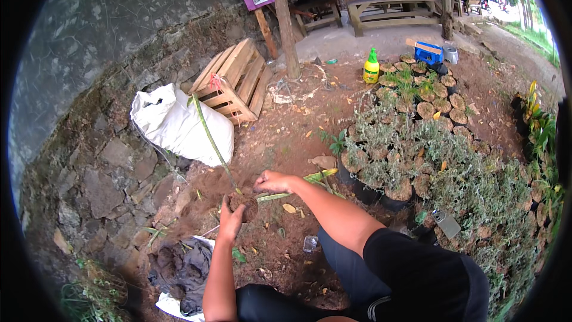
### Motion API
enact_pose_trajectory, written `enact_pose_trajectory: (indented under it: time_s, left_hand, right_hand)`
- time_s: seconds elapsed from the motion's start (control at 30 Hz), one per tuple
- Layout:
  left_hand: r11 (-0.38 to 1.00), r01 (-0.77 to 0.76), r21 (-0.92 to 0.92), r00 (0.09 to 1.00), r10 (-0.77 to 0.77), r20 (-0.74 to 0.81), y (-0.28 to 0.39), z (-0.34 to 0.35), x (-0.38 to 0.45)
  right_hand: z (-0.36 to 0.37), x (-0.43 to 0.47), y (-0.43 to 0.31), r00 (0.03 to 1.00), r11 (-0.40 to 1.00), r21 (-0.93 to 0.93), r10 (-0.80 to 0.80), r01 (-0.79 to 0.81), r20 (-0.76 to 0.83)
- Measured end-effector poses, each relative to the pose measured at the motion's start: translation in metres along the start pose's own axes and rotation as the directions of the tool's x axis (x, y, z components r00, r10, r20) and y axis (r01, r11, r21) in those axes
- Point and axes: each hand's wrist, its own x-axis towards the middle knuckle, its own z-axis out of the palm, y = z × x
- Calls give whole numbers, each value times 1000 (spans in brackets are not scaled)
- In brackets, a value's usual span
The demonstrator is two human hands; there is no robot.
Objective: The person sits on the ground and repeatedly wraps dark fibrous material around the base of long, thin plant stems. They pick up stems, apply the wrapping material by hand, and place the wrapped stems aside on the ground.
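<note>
My left hand grips a small round pot or root ball with brown, fibrous potting medium at its top. From it rises a long, narrow green leaf, probably a snake plant's, leaning up to the left. Just right of the leaf's base hovers my right hand, fingers curled together; whether something small is pinched in them is hidden. Loose brown fibre lies heaped beyond my left hand. Under my right wrist, cut green leaves with yellow edges rest on the soil.
A stuffed white sack leans by a wooden crate. Lower left is a dark plastic bag. Potted plants crowd the right, with a phone on them. A yellow spray bottle stands behind, near a tree trunk.
</note>
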Motion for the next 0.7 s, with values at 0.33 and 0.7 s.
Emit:
enact_pose_trajectory:
  time_s: [0.33,0.7]
  left_hand:
    - [968,187,-165,982,-188,10,-35,10,7]
    - [986,120,-118,992,-123,-21,-62,29,38]
  right_hand:
    - [21,-6,-13,974,999,11,40,-39,-224]
    - [33,0,-22,991,955,297,41,0,-130]
